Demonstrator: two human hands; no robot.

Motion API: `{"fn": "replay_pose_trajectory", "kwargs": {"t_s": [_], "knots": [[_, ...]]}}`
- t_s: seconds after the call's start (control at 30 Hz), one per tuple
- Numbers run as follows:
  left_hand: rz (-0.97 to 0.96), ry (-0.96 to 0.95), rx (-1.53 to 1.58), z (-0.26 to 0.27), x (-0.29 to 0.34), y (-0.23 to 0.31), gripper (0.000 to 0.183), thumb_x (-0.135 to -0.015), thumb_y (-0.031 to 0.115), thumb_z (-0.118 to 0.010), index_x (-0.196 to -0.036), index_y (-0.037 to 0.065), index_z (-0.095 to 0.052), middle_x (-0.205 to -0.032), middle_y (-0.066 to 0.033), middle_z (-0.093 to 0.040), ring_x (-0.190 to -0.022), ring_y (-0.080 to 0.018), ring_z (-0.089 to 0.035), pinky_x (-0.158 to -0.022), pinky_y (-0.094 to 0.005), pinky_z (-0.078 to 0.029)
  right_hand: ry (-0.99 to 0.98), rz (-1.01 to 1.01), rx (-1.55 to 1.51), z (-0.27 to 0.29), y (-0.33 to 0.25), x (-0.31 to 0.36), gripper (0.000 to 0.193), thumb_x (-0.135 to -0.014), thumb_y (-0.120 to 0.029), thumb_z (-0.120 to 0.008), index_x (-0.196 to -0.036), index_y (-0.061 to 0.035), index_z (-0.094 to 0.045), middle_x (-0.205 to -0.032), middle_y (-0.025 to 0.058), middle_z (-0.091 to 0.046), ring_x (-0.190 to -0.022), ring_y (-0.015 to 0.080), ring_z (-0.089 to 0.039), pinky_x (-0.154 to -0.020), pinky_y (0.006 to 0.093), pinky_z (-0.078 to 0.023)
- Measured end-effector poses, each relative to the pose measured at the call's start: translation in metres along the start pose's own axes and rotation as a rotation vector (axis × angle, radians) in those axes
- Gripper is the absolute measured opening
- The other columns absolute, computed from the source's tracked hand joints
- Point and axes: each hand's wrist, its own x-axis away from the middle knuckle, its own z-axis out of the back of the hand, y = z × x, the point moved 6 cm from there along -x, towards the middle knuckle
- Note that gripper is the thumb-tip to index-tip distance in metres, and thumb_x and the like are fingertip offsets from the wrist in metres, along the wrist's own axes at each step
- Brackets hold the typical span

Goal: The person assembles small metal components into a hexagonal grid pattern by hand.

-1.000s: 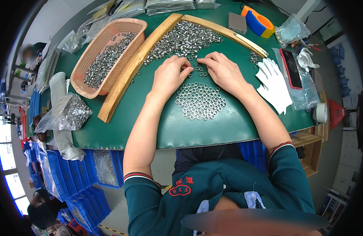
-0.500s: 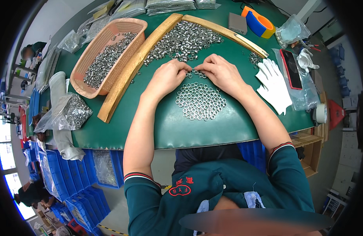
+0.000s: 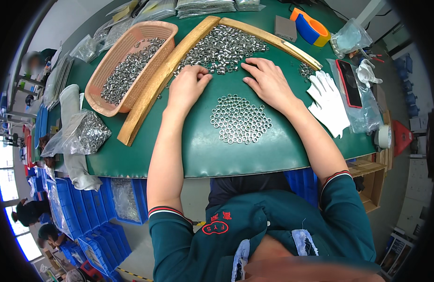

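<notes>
A loose heap of small shiny metal rings (image 3: 224, 47) lies on the green tabletop. My left hand (image 3: 189, 85) is at the heap's lower left edge, its fingers bent and the thumb a little apart from them, with nothing seen between. Off the heap's lower right edge, my right hand (image 3: 269, 83) has its fingers spread and holds nothing. Nearer to me, between my forearms, a flat patch of rings (image 3: 239, 120) lies in one layer, packed side by side with their holes up.
Two wooden strips (image 3: 167, 75) (image 3: 273, 40) meet in a corner behind the heap. Left stands a pink basket (image 3: 97, 89) of metal rings, with a bag of small parts (image 3: 92, 134) nearer me. A white glove (image 3: 329, 103) and red-edged phone (image 3: 348, 83) lie right; tape rolls (image 3: 311, 28) stand behind.
Both hands have moved apart and away from the rings at the top of the flat patch, the left toward the heap. Those few rings now sit closer against the patch.
</notes>
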Motion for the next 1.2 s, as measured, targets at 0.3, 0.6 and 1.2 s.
{"fn": "replay_pose_trajectory", "kwargs": {"t_s": [0.3,0.6,1.2], "knots": [[-0.27,-0.06,0.029,-0.021,0.006,0.037,0.027,-0.081,0.026,-0.073,-0.1,0.008,-0.067,-0.098,-0.0088,-0.063,-0.099,-0.0265,-0.061,-0.084,-0.039,-0.05,-0.073,0.05,-0.061,0.006,-0.005,0.002,0.027,-0.087,-0.028,-0.067,-0.111,-0.0148,-0.067,-0.132,0.0084,-0.054,-0.127,0.028,-0.045,-0.105,0.0408,-0.035],[-0.255,-0.125,0.08,-0.02,0.009,0.037,0.021,-0.082,0.021,-0.072,-0.097,0.008,-0.066,-0.095,-0.0078,-0.063,-0.098,-0.0255,-0.061,-0.083,-0.0383,-0.049,-0.002,0.109,-0.084,0.012,-0.009,0.001,0.024,-0.083,-0.028,-0.07,-0.102,-0.0125,-0.069,-0.12,0.0074,-0.059,-0.12,0.0261,-0.051,-0.102,0.0408,-0.037],[-0.216,0.034,0.033,-0.025,0.004,0.036,0.013,-0.087,0.02,-0.065,-0.092,0.009,-0.069,-0.091,-0.0089,-0.062,-0.087,-0.028,-0.063,-0.075,-0.0412,-0.051,0.017,0.152,-0.068,0.011,-0.011,0.002,0.025,-0.083,-0.01,-0.062,-0.105,-0.0164,-0.071,-0.126,0.0103,-0.057,-0.122,0.0293,-0.05,-0.105,0.0418,-0.036]]}}
